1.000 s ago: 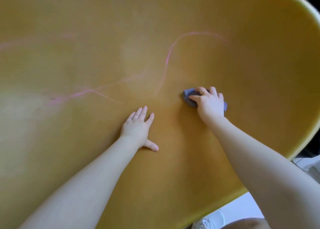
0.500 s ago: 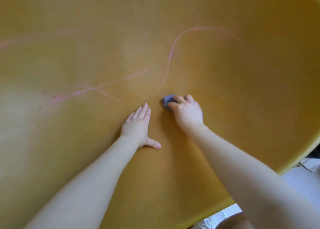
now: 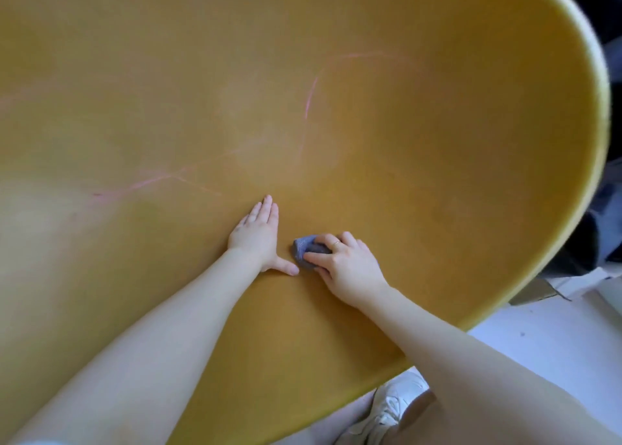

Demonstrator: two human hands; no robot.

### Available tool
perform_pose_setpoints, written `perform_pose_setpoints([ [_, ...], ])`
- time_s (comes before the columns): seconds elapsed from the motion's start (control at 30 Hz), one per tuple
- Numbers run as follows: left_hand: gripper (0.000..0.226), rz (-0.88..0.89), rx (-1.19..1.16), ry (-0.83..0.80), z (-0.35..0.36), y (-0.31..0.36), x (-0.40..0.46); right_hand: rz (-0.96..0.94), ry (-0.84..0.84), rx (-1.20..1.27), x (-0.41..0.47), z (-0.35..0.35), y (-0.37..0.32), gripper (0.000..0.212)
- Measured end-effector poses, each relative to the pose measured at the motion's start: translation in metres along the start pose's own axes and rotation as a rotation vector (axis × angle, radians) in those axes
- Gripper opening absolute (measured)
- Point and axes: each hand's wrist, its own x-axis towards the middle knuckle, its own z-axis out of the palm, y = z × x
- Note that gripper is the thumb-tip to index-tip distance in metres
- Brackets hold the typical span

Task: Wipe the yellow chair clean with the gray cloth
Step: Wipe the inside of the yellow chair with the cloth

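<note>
**Wiping near seat centre, marks left**

On the yellow chair (image 3: pixel 437 182), the right hand (image 3: pixel 350 263) grips the bunched gray cloth (image 3: pixel 308 247), fingers curled over it, pressing it flat to rub the seat. Left hand (image 3: pixel 259 234) lies at 9 o'clock of the cloth, fingers straight, palm down, thumb nearly touching it; likely bracing the chair. Pink marks (image 3: pixel 311 98) remain at 12 and 10 o'clock, so the job looks unfinished. Shoe (image 3: pixel 393 407) at 6 o'clock.
</note>
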Motion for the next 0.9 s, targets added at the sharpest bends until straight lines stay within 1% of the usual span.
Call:
perform_pose_setpoints([
  [0.03,0.131,-0.005,0.015,-0.008,0.0,0.001,-0.001,-0.011,-0.09,-0.042,0.003,-0.004,0.008,0.02],
  [0.07,0.13,0.005,0.04,-0.004,-0.002,0.004,-0.003,0.009,-0.141,-0.104,0.003,-0.01,0.02,0.024],
  [0.1,0.127,0.031,0.06,0.009,-0.003,0.007,-0.004,0.045,-0.152,-0.179,0.002,-0.016,0.036,0.026],
  [0.17,0.119,0.134,0.067,0.043,-0.007,0.014,-0.004,0.176,-0.086,-0.268,0.0,-0.04,0.068,0.025],
  [0.23,0.108,0.252,0.021,0.082,-0.006,0.027,-0.003,0.296,0.097,-0.304,-0.01,-0.062,0.097,0.024],
  [0.27,0.105,0.302,-0.007,0.092,-0.003,0.037,-0.003,0.339,0.151,-0.317,-0.018,-0.067,0.104,0.026],
  [0.33,0.108,0.368,-0.06,0.072,0.006,0.061,-0.003,0.408,0.173,-0.327,-0.029,-0.064,0.095,0.029],
  [0.37,0.111,0.372,-0.097,0.047,0.012,0.073,-0.005,0.425,0.166,-0.313,-0.035,-0.059,0.082,0.028],
  [0.4,0.115,0.353,-0.142,0.028,0.017,0.083,-0.006,0.406,0.146,-0.281,-0.044,-0.053,0.069,0.027],
  [0.47,0.119,0.303,-0.209,0.024,0.024,0.094,-0.005,0.335,0.046,-0.248,-0.064,-0.039,0.046,0.025],
  [0.53,0.12,0.293,-0.187,0.036,0.023,0.094,-0.003,0.265,0.01,-0.249,-0.074,-0.043,0.034,0.024],
  [0.57,0.12,0.292,-0.167,0.031,0.021,0.094,-0.003,0.261,-0.008,-0.266,-0.075,-0.049,0.033,0.021],
  [0.6,0.121,0.289,-0.147,0.017,0.019,0.094,-0.003,0.271,-0.068,-0.291,-0.072,-0.058,0.035,0.016],
  [0.63,0.121,0.286,-0.126,0.003,0.017,0.095,-0.002,0.306,-0.187,-0.315,-0.069,-0.064,0.045,0.015],
  [0.67,0.122,0.284,-0.105,-0.009,0.016,0.096,-0.002,0.342,-0.222,-0.364,-0.068,-0.071,0.059,0.019],
  [0.7,0.121,0.286,-0.086,-0.017,0.015,0.097,-0.002,0.357,-0.165,-0.394,-0.068,-0.082,0.071,0.02],
  [0.73,0.119,0.292,-0.074,-0.02,0.014,0.098,-0.003,0.378,-0.078,-0.473,-0.067,-0.098,0.084,0.017],
  [0.8,0.113,0.336,-0.071,-0.007,0.013,0.097,-0.002,0.433,0.18,-0.572,-0.07,-0.128,0.113,0.018],
  [0.83,0.11,0.382,-0.071,0.005,0.013,0.096,-0.001,0.461,0.258,-0.586,-0.073,-0.139,0.122,0.021],
  [0.9,0.107,0.49,-0.068,0.011,0.012,0.098,-0.001,0.551,0.255,-0.553,-0.072,-0.147,0.123,0.017],
])
